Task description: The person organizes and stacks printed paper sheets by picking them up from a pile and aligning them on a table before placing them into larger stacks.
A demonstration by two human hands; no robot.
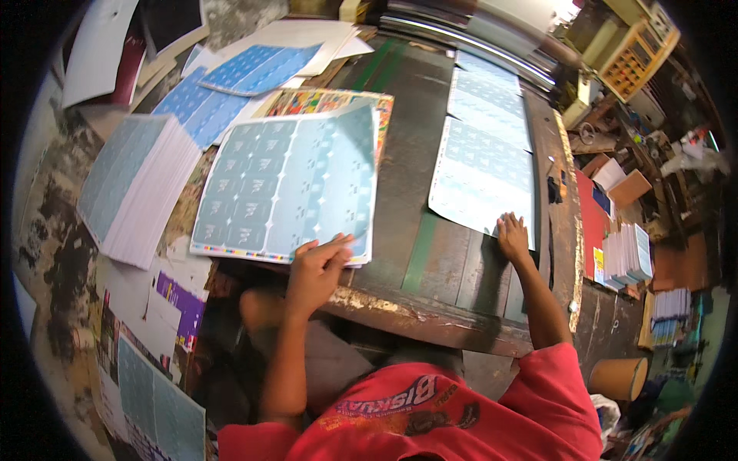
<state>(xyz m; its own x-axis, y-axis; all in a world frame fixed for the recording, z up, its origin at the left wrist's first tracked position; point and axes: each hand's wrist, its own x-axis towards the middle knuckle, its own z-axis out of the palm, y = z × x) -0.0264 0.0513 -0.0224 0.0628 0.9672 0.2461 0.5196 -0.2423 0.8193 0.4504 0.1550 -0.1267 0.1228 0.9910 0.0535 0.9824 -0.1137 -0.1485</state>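
Observation:
My left hand is at the near edge of a pale blue printed sheet, which lies on top of a pile at the left of the table. Its fingers are bent together over the sheet's edge; the fingertips are partly blurred. The far right corner of that sheet curls up. My right hand rests flat, fingers spread, on the near right corner of another light blue sheet. That sheet is the nearest of several overlapping ones in a row reaching back to the machine.
The wooden table has a worn near edge and green stripes. A metal roller machine spans its far end. A thick stack of printed sheets stands at left, with blue patterned sheets behind. More stacks sit right, past the table.

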